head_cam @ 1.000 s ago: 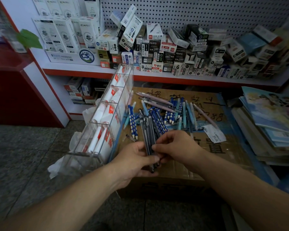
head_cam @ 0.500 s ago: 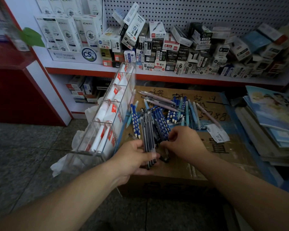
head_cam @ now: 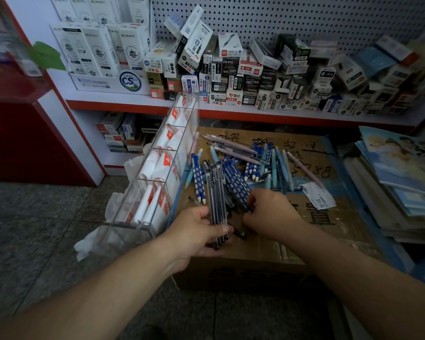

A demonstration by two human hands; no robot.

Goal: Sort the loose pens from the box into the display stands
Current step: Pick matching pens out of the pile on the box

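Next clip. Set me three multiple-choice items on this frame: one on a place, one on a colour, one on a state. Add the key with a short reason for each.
1. Where is the clear display stand relative to the loose pens on the cardboard box?
A) to their right
B) to their left
C) on the shelf above them

2. What colour are the dotted pens in the pile?
A) red
B) yellow
C) blue

3. What is the left hand doing?
A) gripping a bundle of dark pens
B) lying flat on the floor
C) holding a book

Key:
1. B: the stand is at the box's left edge, and the pile lies to the right of it.
2. C: their barrels are blue with pale dots.
3. A: its fingers and thumb curl round the bundle.
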